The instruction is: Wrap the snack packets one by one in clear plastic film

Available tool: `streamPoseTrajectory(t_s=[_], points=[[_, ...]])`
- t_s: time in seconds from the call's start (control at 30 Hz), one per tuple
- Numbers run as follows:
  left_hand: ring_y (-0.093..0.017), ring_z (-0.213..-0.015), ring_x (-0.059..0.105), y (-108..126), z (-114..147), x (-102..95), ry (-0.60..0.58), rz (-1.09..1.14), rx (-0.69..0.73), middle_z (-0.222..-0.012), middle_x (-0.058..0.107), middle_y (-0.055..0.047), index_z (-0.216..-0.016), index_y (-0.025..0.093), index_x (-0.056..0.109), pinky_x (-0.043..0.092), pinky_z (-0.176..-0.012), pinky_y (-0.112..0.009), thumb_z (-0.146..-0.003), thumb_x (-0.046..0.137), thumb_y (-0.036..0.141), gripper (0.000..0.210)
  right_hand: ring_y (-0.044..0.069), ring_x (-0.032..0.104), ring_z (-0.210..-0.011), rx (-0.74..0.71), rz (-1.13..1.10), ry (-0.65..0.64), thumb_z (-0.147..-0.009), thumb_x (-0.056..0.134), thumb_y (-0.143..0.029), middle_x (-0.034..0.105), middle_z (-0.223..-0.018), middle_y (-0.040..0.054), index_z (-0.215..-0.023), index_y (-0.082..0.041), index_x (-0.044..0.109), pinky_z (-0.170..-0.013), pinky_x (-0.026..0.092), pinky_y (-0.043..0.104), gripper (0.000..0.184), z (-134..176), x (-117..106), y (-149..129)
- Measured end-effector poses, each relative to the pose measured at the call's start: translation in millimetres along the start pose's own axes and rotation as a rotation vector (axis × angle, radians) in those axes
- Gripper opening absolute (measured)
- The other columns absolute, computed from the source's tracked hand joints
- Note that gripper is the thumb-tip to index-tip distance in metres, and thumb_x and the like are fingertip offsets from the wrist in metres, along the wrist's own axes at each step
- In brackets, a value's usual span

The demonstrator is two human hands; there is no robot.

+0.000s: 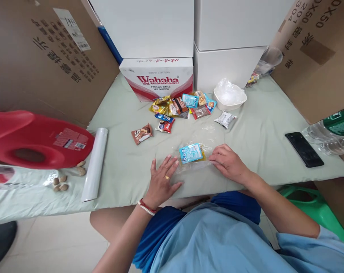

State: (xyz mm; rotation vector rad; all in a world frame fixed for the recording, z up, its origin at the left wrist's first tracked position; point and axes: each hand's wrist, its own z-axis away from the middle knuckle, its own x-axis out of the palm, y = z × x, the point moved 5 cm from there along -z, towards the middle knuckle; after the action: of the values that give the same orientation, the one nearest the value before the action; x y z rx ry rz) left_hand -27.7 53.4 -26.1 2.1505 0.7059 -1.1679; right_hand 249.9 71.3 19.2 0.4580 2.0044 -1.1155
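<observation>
A light blue snack packet [190, 153] lies inside or on a clear plastic bag [209, 137] spread on the cloth before me. Which of the two I cannot tell. A yellow edge shows beneath the packet. My left hand [164, 181] lies flat with fingers spread, its tips at the bag's left edge. On the other side, my right hand [228, 162] pinches the bag's right edge between thumb and fingers. Farther back are a brown snack packet [142, 133], a red snack packet [165, 126] and a silver packet [225, 119].
Several mixed snacks [177, 105] are heaped before a Wahaha carton [160, 81]. A white bowl [230, 99] holds crumpled plastic. To the right lie a phone [304, 149] and bottles [328, 129]. A white roll [95, 165], red jug [43, 138] and walnuts [60, 182] occupy the left.
</observation>
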Motion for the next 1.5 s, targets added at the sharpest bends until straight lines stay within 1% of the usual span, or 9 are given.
streamPoseTrajectory(t_s=[0.13,0.3,0.53,0.73,0.97,1.13,1.23,1.37,1.5], points=[[-0.03,-0.135,0.066,-14,-3,11.0,0.057,-0.032,-0.153,-0.134,0.074,-0.013,-0.149,0.026,0.05,0.008,-0.132,-0.066,-0.093,0.059,0.02,0.057,0.028,0.059,-0.096,0.021,0.006,-0.033,-0.108,0.05,-0.034,0.068,-0.093,0.0109,-0.111,-0.024,0.077,-0.085,0.054,0.043,0.03,-3,0,7],[-0.029,-0.134,0.066,-47,-7,-1.1,0.085,0.157,-0.319,-0.101,0.081,-0.003,-0.101,0.028,0.073,0.016,-0.131,-0.067,-0.096,0.053,0.025,0.021,0.023,0.065,-0.092,0.077,-0.092,-0.044,-0.105,0.053,-0.033,0.07,-0.099,0.01,-0.107,-0.022,0.077,-0.084,0.054,0.037,0.026,-14,0,29],[-0.028,-0.138,0.06,-73,-7,-0.4,0.118,0.582,-0.564,-0.109,0.08,-0.008,-0.082,0.024,0.07,0.047,-0.12,-0.051,-0.101,0.056,0.046,0.032,0.018,0.065,-0.08,0.267,-0.306,-0.064,-0.094,0.062,-0.04,0.07,-0.089,0.0042,-0.093,-0.019,0.077,-0.075,0.05,0.029,0.026,-47,13,69],[-0.028,-0.121,0.067,-77,-5,10.5,0.196,0.395,-0.72,-0.081,0.073,-0.006,-0.064,0.026,0.055,0.052,-0.109,-0.045,-0.101,0.049,0.052,0.046,0.014,0.051,-0.063,0.455,-0.352,-0.125,-0.087,0.061,-0.053,0.059,-0.066,-0.0027,-0.081,-0.017,0.072,-0.062,0.037,0.026,0.038,-58,23,85],[-0.032,-0.122,0.062,-93,1,9.4,0.258,0.218,-0.858,-0.086,0.07,-0.008,-0.067,0.025,0.057,0.044,-0.114,-0.051,-0.093,0.057,0.047,0.033,0.015,0.055,-0.068,0.521,-0.317,-0.118,-0.087,0.06,-0.049,0.067,-0.074,0.0002,-0.087,-0.017,0.075,-0.065,0.039,0.026,0.035,-57,33,92],[-0.036,-0.125,0.056,-104,13,-34.3,0.509,-0.021,-1.023,-0.109,0.064,-0.013,-0.09,0.021,0.064,0.039,-0.116,-0.061,-0.084,0.062,0.034,0.014,0.015,0.057,-0.069,0.528,-0.201,-0.142,-0.091,0.059,-0.038,0.07,-0.075,0.001,-0.088,-0.017,0.076,-0.068,0.04,0.026,0.028,-55,31,94],[-0.032,-0.126,0.057,-59,-4,-58.7,0.653,-0.106,-0.753,-0.115,0.063,-0.014,-0.104,0.02,0.064,0.043,-0.113,-0.054,-0.093,0.058,0.026,0.014,0.016,0.059,-0.072,0.499,-0.144,-0.162,-0.093,0.058,-0.033,0.073,-0.08,0.0021,-0.088,-0.018,0.076,-0.07,0.04,0.026,0.024,-57,31,91],[-0.026,-0.116,0.064,18,-58,-33.6,0.319,-0.004,-0.202,-0.109,0.072,-0.008,-0.115,0.024,0.067,0.048,-0.1,-0.045,-0.098,0.056,0.015,0.023,0.017,0.063,-0.078,0.487,-0.053,-0.205,-0.096,0.058,-0.029,0.075,-0.087,0.0036,-0.093,-0.017,0.077,-0.072,0.04,0.025,0.022,-58,29,86],[-0.031,-0.106,0.062,21,-94,15.7,-0.077,-0.082,-0.324,-0.11,0.076,-0.01,-0.117,0.022,0.073,0.045,-0.084,-0.046,-0.098,0.055,0.014,0.028,0.019,0.065,-0.084,0.52,0.146,-0.321,-0.095,0.063,-0.027,0.077,-0.096,0.0058,-0.101,-0.019,0.079,-0.07,0.039,0.027,0.019,-64,17,87]])
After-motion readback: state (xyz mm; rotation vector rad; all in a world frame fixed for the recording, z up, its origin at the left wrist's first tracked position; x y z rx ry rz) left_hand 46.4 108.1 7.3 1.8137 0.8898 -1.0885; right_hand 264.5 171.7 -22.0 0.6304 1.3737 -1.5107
